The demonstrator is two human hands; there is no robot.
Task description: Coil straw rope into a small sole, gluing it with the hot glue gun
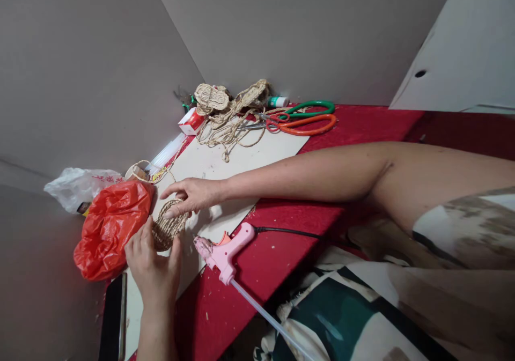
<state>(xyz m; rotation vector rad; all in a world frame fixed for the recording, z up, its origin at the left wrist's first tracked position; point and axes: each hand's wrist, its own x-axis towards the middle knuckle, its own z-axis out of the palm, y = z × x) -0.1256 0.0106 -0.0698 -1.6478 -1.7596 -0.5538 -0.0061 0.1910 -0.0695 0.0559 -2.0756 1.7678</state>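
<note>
head view: woven straw piece (167, 229) is held low on the white board (225, 157), at the board's near corner, between the two hands. the left hand (153, 267) is brought up from below, its fingers curled round the piece's lower edge and the thumb spread to one side. the right hand (191, 194) is laid on the upper edge, fingers loosely bent, the forefinger stretched out towards the orange plastic bag (110, 227); whether the piece is truly pinched there cannot be told.

trouble is judged most likely from the pink glue gun (223, 248), which is laid just beside the piece with its nozzle turned towards the hands. if it is hot, which cannot be seen, a fingertip or the bag could be scorched by a small slip. its black cord (289, 232) is run under the right forearm and could be snagged by it, so that the gun is dragged. the clear glue stick (265, 315) is left jutting past the table edge and could be knocked by a knee or by clothing.

room is tight on the bag's side, where the bag is touching or nearly touching the piece, and a dark phone (115, 318) is lain along the edge beside the left wrist. open board is left beyond the right hand. further off, the far corner is taken by a heap of straw rope (229, 114) and orange scissors (308, 127), with walls close behind. bare red cloth (362, 130) is seen past the right arm.
</note>
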